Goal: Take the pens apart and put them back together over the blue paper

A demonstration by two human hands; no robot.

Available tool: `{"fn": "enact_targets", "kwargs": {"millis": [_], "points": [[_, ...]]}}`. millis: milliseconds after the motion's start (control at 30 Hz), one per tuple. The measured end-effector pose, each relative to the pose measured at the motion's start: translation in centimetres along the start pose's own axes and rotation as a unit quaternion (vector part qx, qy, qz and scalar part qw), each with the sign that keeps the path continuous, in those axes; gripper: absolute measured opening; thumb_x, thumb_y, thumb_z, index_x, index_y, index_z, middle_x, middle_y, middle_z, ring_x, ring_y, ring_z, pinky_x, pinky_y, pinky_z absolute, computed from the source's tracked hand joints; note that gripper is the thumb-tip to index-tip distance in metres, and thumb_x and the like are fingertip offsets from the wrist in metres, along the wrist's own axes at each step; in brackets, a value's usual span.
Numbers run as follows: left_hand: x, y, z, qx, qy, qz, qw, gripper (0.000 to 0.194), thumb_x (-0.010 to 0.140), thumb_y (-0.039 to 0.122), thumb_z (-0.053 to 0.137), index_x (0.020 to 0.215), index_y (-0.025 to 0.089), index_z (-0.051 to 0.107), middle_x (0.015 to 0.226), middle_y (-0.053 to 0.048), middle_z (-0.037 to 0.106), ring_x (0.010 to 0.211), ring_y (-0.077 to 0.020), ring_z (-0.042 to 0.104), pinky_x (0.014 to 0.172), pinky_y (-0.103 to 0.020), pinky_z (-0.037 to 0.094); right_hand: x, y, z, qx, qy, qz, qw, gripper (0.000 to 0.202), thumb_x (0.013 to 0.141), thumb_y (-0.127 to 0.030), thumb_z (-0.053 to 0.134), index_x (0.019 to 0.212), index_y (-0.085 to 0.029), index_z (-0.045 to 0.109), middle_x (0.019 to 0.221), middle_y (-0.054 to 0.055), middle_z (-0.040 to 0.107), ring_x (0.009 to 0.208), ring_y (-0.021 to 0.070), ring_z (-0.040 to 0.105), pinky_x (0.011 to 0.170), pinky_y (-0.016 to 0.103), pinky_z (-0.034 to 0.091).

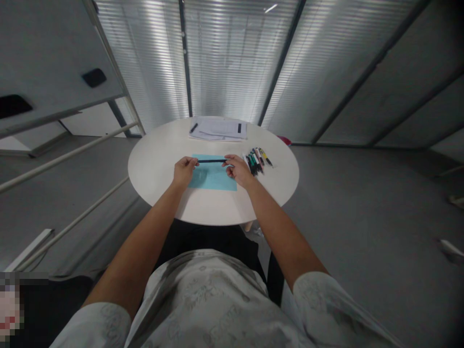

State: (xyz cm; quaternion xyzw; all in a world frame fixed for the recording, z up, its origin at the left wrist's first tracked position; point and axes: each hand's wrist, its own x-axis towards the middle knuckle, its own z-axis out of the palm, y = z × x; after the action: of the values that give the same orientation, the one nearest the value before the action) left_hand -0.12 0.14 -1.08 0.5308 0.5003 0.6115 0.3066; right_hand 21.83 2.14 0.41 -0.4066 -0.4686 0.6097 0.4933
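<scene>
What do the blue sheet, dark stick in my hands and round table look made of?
Blue sheet: probably matte paper, thin and flat. Dark stick: perhaps plastic, straight, but too small to tell. Round table: likely laminate, smooth, even white.

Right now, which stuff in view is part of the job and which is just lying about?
In the job, judging by the hands:
- dark slim stick, an end in each hand: left hand, right hand
- blue sheet, below it

Probably just lying about:
- pens, bunched by the right hand
- white papers, at the far edge
</scene>
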Motion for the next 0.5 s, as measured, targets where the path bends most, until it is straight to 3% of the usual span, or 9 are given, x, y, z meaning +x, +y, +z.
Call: {"fn": "enact_targets", "kwargs": {"millis": [200,333,500], "points": [[0.11,-0.39,0.08,0.001,0.005,-0.003,1.000,0.025,0.077,0.041,0.063,0.074,0.017,0.065,0.073,-0.004,0.067,0.062,-0.0124,0.052,0.058,-0.025,0.040,-0.24,-0.11,0.11,-0.006,-0.003,0.002,1.000,0.017,0.078,-0.028,0.061,0.092,-0.022,0.053,0.068,-0.005,0.064,0.041,0.0054,0.047,0.037,0.016,0.030],[0.12,-0.46,0.09,-0.012,0.006,-0.004,1.000,0.025,0.080,0.041,0.060,0.080,0.017,0.065,0.074,-0.004,0.067,0.062,-0.0126,0.053,0.059,-0.026,0.042,-0.54,-0.30,0.34,-0.018,0.007,-0.003,1.000,0.024,0.081,-0.040,0.065,0.087,-0.022,0.051,0.068,-0.005,0.062,0.041,0.0045,0.046,0.036,0.016,0.030],[0.12,-0.40,0.16,-0.015,0.015,-0.017,1.000,0.025,0.080,0.041,0.060,0.083,0.016,0.063,0.074,-0.005,0.068,0.061,-0.0124,0.054,0.059,-0.026,0.042,-0.59,-0.39,0.43,-0.010,0.029,0.001,1.000,0.027,0.081,-0.043,0.067,0.088,-0.022,0.050,0.069,-0.006,0.061,0.041,0.0045,0.046,0.036,0.016,0.030]]}}
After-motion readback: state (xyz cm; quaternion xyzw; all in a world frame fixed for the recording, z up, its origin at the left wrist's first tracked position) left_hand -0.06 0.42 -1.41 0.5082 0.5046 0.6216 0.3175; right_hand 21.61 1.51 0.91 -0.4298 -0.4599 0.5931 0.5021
